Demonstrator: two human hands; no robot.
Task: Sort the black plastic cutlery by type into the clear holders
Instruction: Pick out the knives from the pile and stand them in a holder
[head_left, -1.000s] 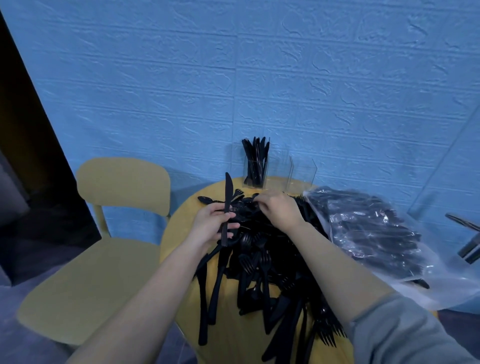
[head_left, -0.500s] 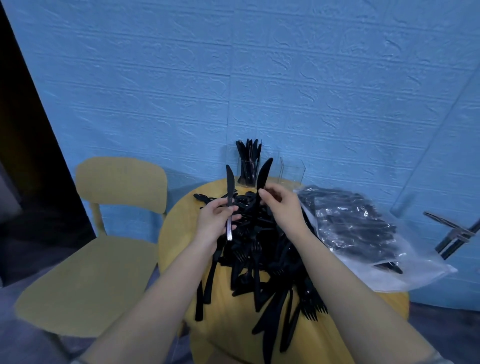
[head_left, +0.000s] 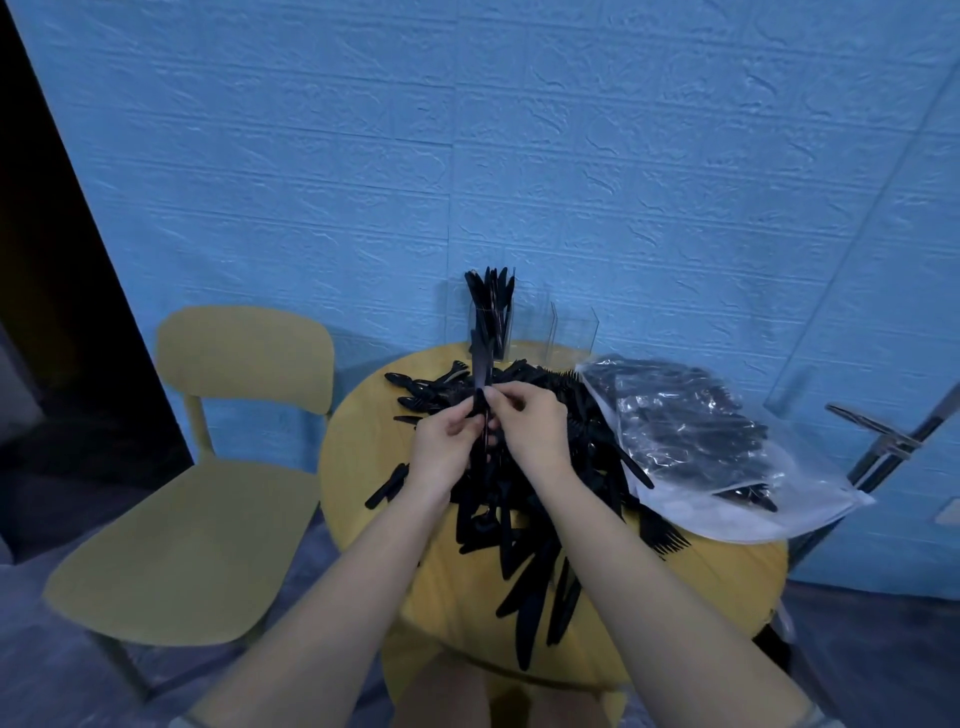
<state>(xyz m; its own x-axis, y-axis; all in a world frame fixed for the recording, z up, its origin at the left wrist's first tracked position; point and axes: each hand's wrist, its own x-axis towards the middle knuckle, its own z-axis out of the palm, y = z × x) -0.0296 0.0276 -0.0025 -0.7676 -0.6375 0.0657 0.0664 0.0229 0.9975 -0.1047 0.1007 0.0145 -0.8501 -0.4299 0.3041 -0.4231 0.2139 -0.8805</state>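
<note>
Blue textured wall (head_left: 571, 156) behind, same as before. Round yellow table (head_left: 727, 577) in the middle, yellow chair (head_left: 208, 519) to its left. The view has tilted down a bit against the earlier frames, so the table sits lower and more of the forearms shows.

Clear plastic bag (head_left: 691, 447) of black cutlery lies on the table's right side, unmoved. Loose pile of black cutlery (head_left: 524, 519) spreads over the table centre, forks, knives and spoons mixed.

At the table's far edge stand the clear holders: left holder (head_left: 491, 322) has black knives standing upright in it, right holder (head_left: 574, 332) beside it looks empty.

Hands have come together. Half a second ago the left hand held one knife and the right hand lifted another, apart; now both meet above the pile. Left hand (head_left: 447, 447) grips the knives (head_left: 480, 374) by the handles, fingers curled round, blades pointing up. Right hand (head_left: 530, 426) pinches the same bundle near the blade base with thumb and fingertips. How many knives are in the bundle cannot be told.
</note>
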